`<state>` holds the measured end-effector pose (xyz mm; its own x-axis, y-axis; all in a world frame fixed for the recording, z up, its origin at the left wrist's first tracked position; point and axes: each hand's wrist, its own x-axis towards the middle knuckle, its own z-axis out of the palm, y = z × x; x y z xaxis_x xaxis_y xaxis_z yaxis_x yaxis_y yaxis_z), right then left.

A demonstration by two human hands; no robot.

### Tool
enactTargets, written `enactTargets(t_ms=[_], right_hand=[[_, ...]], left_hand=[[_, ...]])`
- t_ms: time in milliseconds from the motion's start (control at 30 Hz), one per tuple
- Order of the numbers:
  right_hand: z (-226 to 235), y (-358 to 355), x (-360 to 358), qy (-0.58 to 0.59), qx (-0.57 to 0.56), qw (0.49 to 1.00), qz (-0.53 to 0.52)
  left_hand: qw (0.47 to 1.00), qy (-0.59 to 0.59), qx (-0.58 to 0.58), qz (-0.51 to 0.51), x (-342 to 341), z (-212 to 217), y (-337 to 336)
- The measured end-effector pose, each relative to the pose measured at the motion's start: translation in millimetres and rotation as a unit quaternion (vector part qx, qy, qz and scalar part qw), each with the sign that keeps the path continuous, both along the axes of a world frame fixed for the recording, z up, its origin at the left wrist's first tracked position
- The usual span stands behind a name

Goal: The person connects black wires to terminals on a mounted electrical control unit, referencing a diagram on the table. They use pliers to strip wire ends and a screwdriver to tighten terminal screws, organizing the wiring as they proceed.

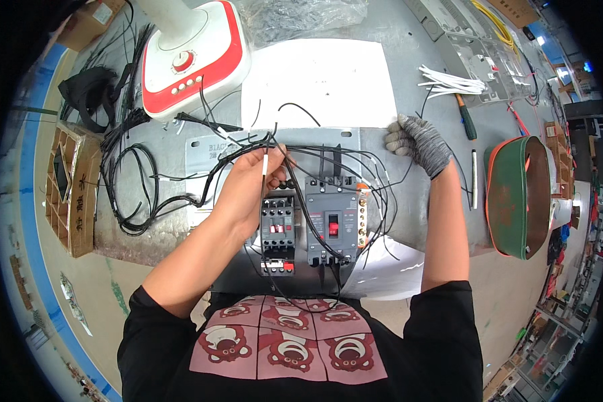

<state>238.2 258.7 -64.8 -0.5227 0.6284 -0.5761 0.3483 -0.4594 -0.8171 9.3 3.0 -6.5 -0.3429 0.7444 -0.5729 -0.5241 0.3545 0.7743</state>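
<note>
A thin black wire with a white sleeve at its end (265,164) is pinched between the thumb and fingers (273,153) of the bare left hand (248,184), held just above the grey contactor block with red tabs (277,224). Beside that block, touching it, a larger grey circuit breaker with a red toggle (333,221) is seen, both mounted on the grey metal plate (201,151) lying on the worktop (409,221).

The gloved right hand (417,139) is laid at the plate's far right corner, on the edge of the white paper sheet (328,80); its fingers are curled together, and whether anything is held there cannot be told.

A tangle of loose black wires (137,187) is spread to the left, near the red-and-white fan base (194,57). A green-handled screwdriver (465,119) and a bundle of white wire sleeves (452,84) lie to the right.

For a clean job, the sleeved end is best kept straight and lined up squarely with 1 terminal, while the plate is steadied so nothing shifts.
</note>
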Motion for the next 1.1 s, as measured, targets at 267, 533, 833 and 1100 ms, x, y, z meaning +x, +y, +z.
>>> enactTargets(t_ms=[267, 533, 833, 1100], right_hand=[[-1, 3, 1, -0.002, -0.012, 1.000, 0.006], [-6, 5, 4, 0.014, -0.005, 1.000, 0.012], [-3, 5, 1, -0.008, -0.006, 1.000, 0.005], [-6, 6, 3, -0.016, 0.004, 1.000, 0.012]], left_hand=[[0.994, -0.032, 0.100, -0.019, -8, 28, -31], [0.786, 0.608, 0.101, -0.048, -49, 18, -52], [0.729, 0.661, 0.100, -0.150, -46, -2, -36], [0.729, 0.658, 0.115, -0.152, -42, -6, -34]])
